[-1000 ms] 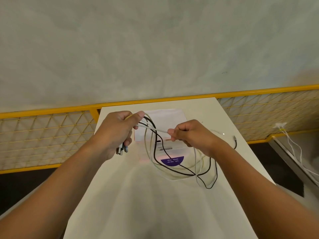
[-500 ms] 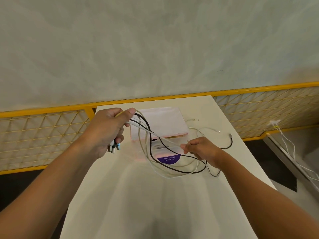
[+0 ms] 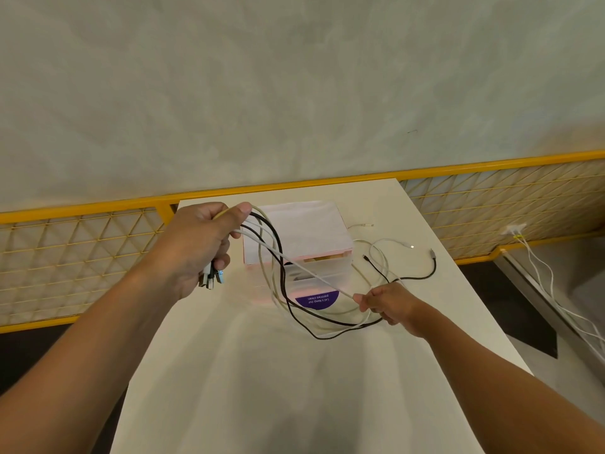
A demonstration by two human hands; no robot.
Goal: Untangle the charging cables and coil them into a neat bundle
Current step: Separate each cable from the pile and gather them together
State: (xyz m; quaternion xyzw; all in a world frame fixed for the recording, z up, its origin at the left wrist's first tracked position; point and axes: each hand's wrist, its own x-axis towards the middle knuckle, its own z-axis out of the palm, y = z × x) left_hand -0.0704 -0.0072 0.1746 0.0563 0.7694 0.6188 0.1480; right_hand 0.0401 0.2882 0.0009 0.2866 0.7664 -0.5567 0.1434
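**Charging cables, held in two hands above a white table**

**Grip.** The left hand (image 3: pixel 199 247) has its fingers curled close round a gathered bunch of charging cables (image 3: pixel 278 276), with the thumb pressed on top. Grey and pale blue plug ends (image 3: pixel 211 278) stick out below the fist. The right hand (image 3: pixel 389 304) pinches a single white cable (image 3: pixel 304 270) between thumb and fingertips, the other fingers folded under. This cable runs straight and taut from fist to pinch.

**Materials and shapes.** The cables are thin, round and smooth, several white or cream.
- A black cable (image 3: pixel 284 290) hangs with them in slack loops.
- The lowest loops lie on the table (image 3: pixel 262 388) near the right hand.
- Free ends lie on the table to the right, among them a black lead's connector (image 3: pixel 432 253) and a white lead's metal tip (image 3: pixel 411 246).

The table is matte white and rectangular. Behind the loops stands a pink-and-white box (image 3: pixel 301 231) with a flat top. A purple rounded label (image 3: pixel 317 299) carries white print, seen upside down.

**Hidden or unclear.** The strands cross, so the number in the fist cannot be counted. The right palm is hidden. Both forearms are cut off at the near edge. Beyond the table are a yellow mesh railing (image 3: pixel 65 250) and a grey wall (image 3: pixel 294 93). More white leads (image 3: pixel 540 267) run out of view at the right.
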